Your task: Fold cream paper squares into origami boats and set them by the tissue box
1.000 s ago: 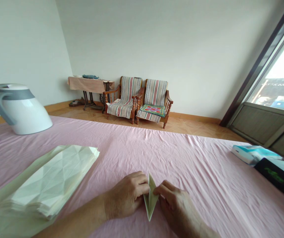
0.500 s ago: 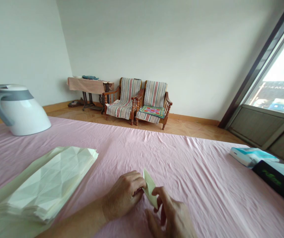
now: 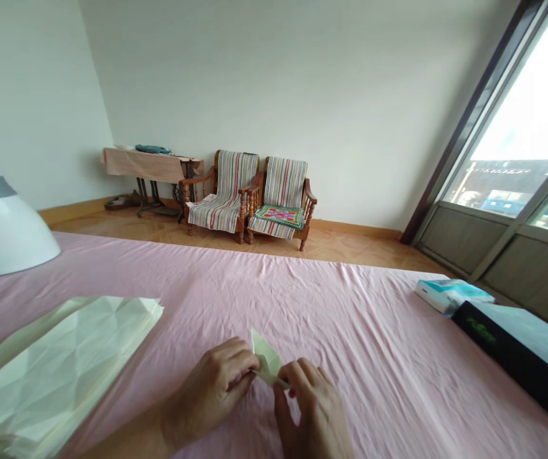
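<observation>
Pink wrinkled cloth [image 3: 374, 338] fills the lower frame, below two striped-draped wooden armchairs [image 3: 283, 185]. At lower centre, left hand [image 3: 223, 376] and right hand [image 3: 313, 401] pinch pale-green folded paper [image 3: 266, 357] between nearly closed fingers [image 3: 297, 373].

left grip [image 3: 216, 380]: bare, rounded knuckles | left forearm [image 3: 140, 428]: bare where visible | right grip [image 3: 316, 403]: bare, fingers slender
</observation>
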Available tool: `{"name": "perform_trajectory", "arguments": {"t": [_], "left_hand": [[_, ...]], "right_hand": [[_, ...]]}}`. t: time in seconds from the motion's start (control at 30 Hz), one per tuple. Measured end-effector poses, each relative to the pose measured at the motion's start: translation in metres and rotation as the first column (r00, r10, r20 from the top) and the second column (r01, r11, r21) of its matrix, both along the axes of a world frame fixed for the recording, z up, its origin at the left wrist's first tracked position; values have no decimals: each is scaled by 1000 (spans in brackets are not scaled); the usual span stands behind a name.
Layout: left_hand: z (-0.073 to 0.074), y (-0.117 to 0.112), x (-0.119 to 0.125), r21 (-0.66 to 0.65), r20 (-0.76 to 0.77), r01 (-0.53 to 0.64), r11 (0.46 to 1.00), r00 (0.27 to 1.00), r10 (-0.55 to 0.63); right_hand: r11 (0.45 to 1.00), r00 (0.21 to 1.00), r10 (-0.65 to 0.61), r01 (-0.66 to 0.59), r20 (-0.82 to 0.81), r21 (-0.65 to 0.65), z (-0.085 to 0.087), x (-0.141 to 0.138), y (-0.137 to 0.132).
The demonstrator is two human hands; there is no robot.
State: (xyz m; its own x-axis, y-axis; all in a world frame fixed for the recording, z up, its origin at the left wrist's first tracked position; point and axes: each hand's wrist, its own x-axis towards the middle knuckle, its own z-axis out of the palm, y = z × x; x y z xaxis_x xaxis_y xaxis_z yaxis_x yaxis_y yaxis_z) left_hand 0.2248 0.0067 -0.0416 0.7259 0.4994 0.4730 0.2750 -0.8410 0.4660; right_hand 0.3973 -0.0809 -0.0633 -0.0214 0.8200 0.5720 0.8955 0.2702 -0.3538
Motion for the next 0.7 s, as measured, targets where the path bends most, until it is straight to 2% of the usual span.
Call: {"name": "perform_trajectory", "arguments": {"t": [0.17,0.33,0.47,0.7], "left_hand": [[-8,4,0,-68,87,-94,993,991,100],[-11,11,3,-150,35,-181,972,981,189],[-9,15,7,-151,19,-214,965,976,219],[-7,13,10,-136,7,-240,961,970,243]], "right_hand": [[997,998,-3,-1,-56,-73,-5,8,6],[997,989,-62,54,-134,-58,0,12,9],[994,983,-89,77,-162,-78,5,13,9],[995,977,-94,84,-189,-61,1,20,15]]}}
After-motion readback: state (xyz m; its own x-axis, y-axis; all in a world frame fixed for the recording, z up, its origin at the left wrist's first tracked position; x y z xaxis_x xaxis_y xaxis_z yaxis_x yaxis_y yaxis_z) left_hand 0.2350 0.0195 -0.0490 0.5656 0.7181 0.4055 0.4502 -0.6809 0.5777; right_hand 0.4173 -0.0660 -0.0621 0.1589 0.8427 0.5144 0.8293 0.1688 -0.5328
